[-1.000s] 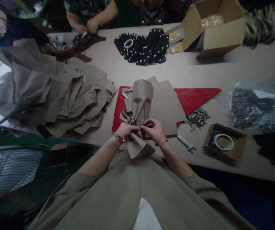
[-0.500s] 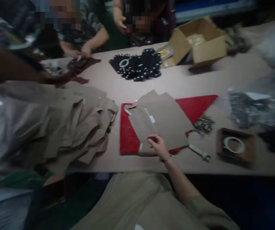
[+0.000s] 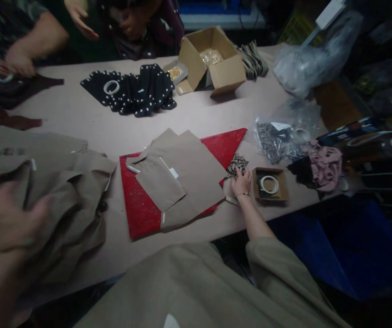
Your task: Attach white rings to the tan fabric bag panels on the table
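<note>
My right hand [image 3: 241,182] rests at a heap of small metal pieces [image 3: 237,163], fingers slightly apart and touching the heap. Beneath its wrist side lies a pale flat item [image 3: 229,191]. My left hand [image 3: 13,221], large and blurred, is over the pile of taupe fabric pieces [image 3: 66,200], with thumb and fingers apart and nothing visible in it. Between the hands, taupe fabric panels [image 3: 196,168] lie across a red sheet [image 3: 139,214]. A smaller folded panel [image 3: 160,182] with a white tag [image 3: 173,173] is on top.
Right of my right hand sits a small box [image 3: 281,193] holding a white tape roll [image 3: 269,184]. Farther back are a plastic bag [image 3: 274,139], an open carton [image 3: 228,75] and black dotted pieces [image 3: 151,91]. Other people's hands [image 3: 20,61] show across the table.
The view has turned right. My right hand has moved from the fabric's lower edge to the metal pieces. My left hand has come into view at the left.
</note>
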`<action>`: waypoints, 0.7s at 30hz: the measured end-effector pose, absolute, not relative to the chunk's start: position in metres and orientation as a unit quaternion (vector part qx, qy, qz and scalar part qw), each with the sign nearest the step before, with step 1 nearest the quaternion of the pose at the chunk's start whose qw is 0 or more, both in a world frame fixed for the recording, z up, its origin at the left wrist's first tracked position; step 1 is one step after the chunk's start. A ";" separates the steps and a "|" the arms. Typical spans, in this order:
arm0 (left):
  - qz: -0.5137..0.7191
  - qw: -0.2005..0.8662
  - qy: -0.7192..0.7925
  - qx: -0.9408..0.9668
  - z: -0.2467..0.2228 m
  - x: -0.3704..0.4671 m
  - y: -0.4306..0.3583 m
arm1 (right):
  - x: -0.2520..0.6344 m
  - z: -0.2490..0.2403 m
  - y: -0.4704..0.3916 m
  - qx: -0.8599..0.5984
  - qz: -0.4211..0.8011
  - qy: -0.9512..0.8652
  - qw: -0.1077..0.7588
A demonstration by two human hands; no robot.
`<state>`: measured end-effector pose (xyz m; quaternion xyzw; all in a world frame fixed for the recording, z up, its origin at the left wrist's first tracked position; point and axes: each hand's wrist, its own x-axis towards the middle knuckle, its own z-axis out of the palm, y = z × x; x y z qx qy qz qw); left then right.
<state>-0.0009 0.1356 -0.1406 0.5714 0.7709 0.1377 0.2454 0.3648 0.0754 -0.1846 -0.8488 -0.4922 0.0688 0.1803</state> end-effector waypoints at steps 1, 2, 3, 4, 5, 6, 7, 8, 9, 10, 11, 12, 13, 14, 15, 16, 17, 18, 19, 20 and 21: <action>0.118 0.233 0.770 0.583 -0.142 -0.006 0.122 | 0.377 -0.190 0.081 -0.842 0.061 -0.511 0.163; 0.099 0.230 0.762 0.597 -0.141 -0.006 0.108 | 0.388 -0.195 0.085 -0.832 0.060 -0.530 0.152; 0.084 0.227 0.748 0.619 -0.140 -0.001 0.094 | 0.397 -0.199 0.087 -0.822 0.062 -0.546 0.149; 0.067 0.227 0.726 0.646 -0.139 0.008 0.081 | 0.406 -0.201 0.089 -0.813 0.067 -0.559 0.149; 0.046 0.225 0.708 0.668 -0.139 0.021 0.071 | 0.413 -0.203 0.089 -0.803 0.074 -0.571 0.152; 0.020 0.217 0.697 0.683 -0.140 0.034 0.063 | 0.420 -0.203 0.089 -0.794 0.082 -0.582 0.156; -0.009 0.205 0.689 0.695 -0.142 0.044 0.059 | 0.426 -0.203 0.089 -0.784 0.092 -0.592 0.161; -0.034 0.192 0.687 0.700 -0.144 0.049 0.057 | 0.431 -0.201 0.088 -0.774 0.103 -0.602 0.167; -0.052 0.181 0.690 0.699 -0.146 0.048 0.058 | 0.436 -0.199 0.088 -0.763 0.114 -0.612 0.175; -0.065 0.170 0.697 0.693 -0.147 0.039 0.060 | 0.440 -0.196 0.088 -0.753 0.123 -0.620 0.184; -0.074 0.158 0.710 0.683 -0.146 0.025 0.063 | 0.443 -0.194 0.088 -0.744 0.129 -0.626 0.194; -0.082 0.145 0.726 0.668 -0.144 0.008 0.066 | 0.446 -0.191 0.088 -0.737 0.134 -0.630 0.204; -0.088 0.130 0.750 0.642 -0.139 -0.008 0.068 | 0.447 -0.188 0.088 -0.732 0.139 -0.631 0.217; -0.086 0.112 0.779 0.612 -0.133 -0.021 0.070 | 0.448 -0.185 0.088 -0.729 0.145 -0.628 0.231; -0.078 0.095 0.799 0.589 -0.127 -0.027 0.070 | 0.447 -0.183 0.087 -0.727 0.156 -0.622 0.247; -0.065 0.083 0.811 0.576 -0.122 -0.025 0.070 | 0.445 -0.181 0.086 -0.724 0.176 -0.612 0.266; -0.050 0.077 0.812 0.576 -0.119 -0.016 0.070 | 0.442 -0.179 0.084 -0.720 0.207 -0.598 0.286; -0.041 0.092 0.799 0.592 -0.119 -0.001 0.070 | 0.437 -0.178 0.081 -0.713 0.247 -0.579 0.308; -0.037 0.114 0.788 0.604 -0.122 0.018 0.070 | 0.432 -0.178 0.078 -0.704 0.296 -0.555 0.330; -0.039 0.125 0.790 0.599 -0.127 0.037 0.069 | 0.426 -0.178 0.074 -0.693 0.351 -0.525 0.348; -0.047 0.128 0.804 0.578 -0.134 0.054 0.069 | 0.419 -0.178 0.070 -0.681 0.407 -0.488 0.364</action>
